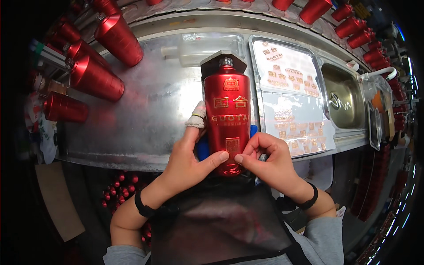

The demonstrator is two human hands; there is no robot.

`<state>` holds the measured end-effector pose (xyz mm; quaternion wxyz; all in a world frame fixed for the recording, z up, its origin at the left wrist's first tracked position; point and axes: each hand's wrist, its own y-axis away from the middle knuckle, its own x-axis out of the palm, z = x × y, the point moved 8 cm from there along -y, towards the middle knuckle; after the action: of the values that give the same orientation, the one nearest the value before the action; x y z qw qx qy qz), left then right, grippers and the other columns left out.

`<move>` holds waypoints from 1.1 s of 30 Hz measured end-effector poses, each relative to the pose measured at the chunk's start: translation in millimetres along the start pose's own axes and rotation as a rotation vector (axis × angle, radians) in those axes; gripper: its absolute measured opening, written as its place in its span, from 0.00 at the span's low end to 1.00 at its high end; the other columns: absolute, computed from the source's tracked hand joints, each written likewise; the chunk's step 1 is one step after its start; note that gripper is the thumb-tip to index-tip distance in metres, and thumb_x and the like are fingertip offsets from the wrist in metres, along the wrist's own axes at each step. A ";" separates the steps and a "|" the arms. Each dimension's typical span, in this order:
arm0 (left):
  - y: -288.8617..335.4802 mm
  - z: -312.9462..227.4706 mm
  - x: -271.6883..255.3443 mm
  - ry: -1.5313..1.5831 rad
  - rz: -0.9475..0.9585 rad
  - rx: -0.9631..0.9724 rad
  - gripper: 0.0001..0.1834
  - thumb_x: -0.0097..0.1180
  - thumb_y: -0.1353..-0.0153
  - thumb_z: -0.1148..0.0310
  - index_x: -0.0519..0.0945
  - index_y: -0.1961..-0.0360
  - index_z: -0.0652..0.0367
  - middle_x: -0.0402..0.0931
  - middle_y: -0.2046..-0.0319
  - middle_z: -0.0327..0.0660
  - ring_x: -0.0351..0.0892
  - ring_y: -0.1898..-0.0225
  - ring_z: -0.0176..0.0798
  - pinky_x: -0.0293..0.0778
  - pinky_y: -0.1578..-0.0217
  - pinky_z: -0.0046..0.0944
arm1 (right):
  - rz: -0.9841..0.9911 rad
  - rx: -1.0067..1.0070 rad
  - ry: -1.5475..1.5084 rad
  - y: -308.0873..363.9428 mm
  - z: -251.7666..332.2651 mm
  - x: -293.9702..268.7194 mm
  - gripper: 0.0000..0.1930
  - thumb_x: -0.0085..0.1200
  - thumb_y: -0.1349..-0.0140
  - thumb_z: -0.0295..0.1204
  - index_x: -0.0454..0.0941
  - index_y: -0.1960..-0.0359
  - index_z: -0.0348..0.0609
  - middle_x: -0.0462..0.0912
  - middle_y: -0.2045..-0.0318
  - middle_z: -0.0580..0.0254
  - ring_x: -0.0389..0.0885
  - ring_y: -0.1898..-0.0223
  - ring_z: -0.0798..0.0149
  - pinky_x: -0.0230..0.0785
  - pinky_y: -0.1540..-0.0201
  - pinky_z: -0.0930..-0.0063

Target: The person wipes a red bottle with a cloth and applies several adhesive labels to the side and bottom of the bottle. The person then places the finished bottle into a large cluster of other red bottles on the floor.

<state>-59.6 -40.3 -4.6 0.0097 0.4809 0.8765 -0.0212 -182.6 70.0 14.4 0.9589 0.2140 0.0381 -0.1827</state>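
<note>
Glossy red bottle (227,128) with gold lettering and a tapered base.

A factory workshop with a production line is indicated. The glossy red bottle with gold lettering (225,86) held in the foreground is matched by metallic-red shouldered bottles (118,39) at left and by others lined up along a grey conveyor of overlapping plates (199,6) at the back. A stainless-steel workbench (132,132) is adjoined by a steel sink (343,112). White sheets with gold motifs (298,121) are laid on a shallow metal tray (255,66). White strip lights (410,66) are seen far right.
</note>
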 end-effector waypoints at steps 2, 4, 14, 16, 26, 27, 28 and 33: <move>-1.2 0.7 0.8 0.018 0.013 -0.020 0.51 0.65 0.41 0.66 0.43 0.27 0.68 0.55 0.31 0.54 0.58 0.30 0.46 0.54 0.31 0.44 | -0.010 -0.011 0.014 -0.2 -2.5 -1.9 0.08 0.63 0.42 0.25 0.75 0.73 0.39 0.74 0.77 0.74 0.68 0.74 0.82 0.62 0.70 0.86; -1.7 1.5 2.7 0.037 0.025 -0.040 0.52 0.65 0.41 0.66 0.42 0.26 0.68 0.52 0.29 0.53 0.55 0.29 0.45 0.50 0.30 0.45 | -0.005 -0.019 -0.029 0.3 -8.8 -3.3 0.08 0.63 0.41 0.25 0.74 0.71 0.40 0.74 0.75 0.74 0.67 0.74 0.83 0.61 0.70 0.86; 2.2 -3.9 4.3 -0.012 0.080 -0.062 0.55 0.66 0.41 0.64 0.39 0.26 0.68 0.51 0.29 0.55 0.53 0.28 0.47 0.49 0.30 0.45 | -0.032 -0.003 -0.031 -4.9 -15.3 -4.6 0.21 0.72 0.49 0.33 0.67 0.67 0.44 0.69 0.73 0.73 0.64 0.73 0.81 0.60 0.71 0.85; 2.0 -3.4 4.4 -0.034 0.085 -0.070 0.55 0.66 0.41 0.63 0.39 0.26 0.68 0.51 0.29 0.56 0.53 0.28 0.48 0.49 0.30 0.45 | -0.053 -0.118 0.079 -6.6 -5.8 -5.0 0.21 0.72 0.49 0.33 0.66 0.68 0.45 0.69 0.73 0.72 0.64 0.72 0.79 0.62 0.71 0.83; 2.4 -4.4 1.9 -0.087 0.045 -0.006 0.55 0.67 0.43 0.63 0.42 0.27 0.68 0.59 0.33 0.57 0.60 0.31 0.50 0.57 0.34 0.43 | -0.026 -0.117 0.052 -8.8 -9.5 -4.7 0.22 0.73 0.49 0.33 0.66 0.68 0.45 0.69 0.73 0.72 0.63 0.72 0.79 0.62 0.71 0.82; 2.3 -4.5 1.7 -0.092 0.047 -0.007 0.55 0.67 0.43 0.63 0.41 0.27 0.68 0.59 0.33 0.57 0.60 0.31 0.50 0.57 0.34 0.43 | -0.028 -0.137 0.067 -9.0 -7.4 -4.4 0.22 0.73 0.49 0.33 0.66 0.68 0.45 0.69 0.73 0.72 0.64 0.72 0.79 0.62 0.71 0.82; 2.8 -3.4 1.5 -0.090 0.047 -0.007 0.55 0.67 0.43 0.63 0.41 0.27 0.68 0.59 0.33 0.57 0.60 0.31 0.50 0.57 0.34 0.43 | -0.031 -0.156 0.083 -9.0 -5.5 -4.0 0.22 0.73 0.49 0.33 0.66 0.68 0.45 0.70 0.73 0.72 0.64 0.72 0.79 0.62 0.71 0.82; 1.0 -6.8 1.9 -0.079 0.055 0.002 0.56 0.68 0.43 0.63 0.41 0.26 0.67 0.59 0.33 0.57 0.60 0.31 0.50 0.57 0.34 0.43 | -0.021 -0.137 0.050 -10.6 -10.0 -4.8 0.22 0.73 0.49 0.34 0.65 0.67 0.45 0.69 0.73 0.72 0.64 0.73 0.80 0.62 0.71 0.83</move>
<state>-59.8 -37.8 2.1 0.0443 0.5038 0.8617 -0.0407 -190.9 66.9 1.8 0.9681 0.1519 0.0768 -0.1841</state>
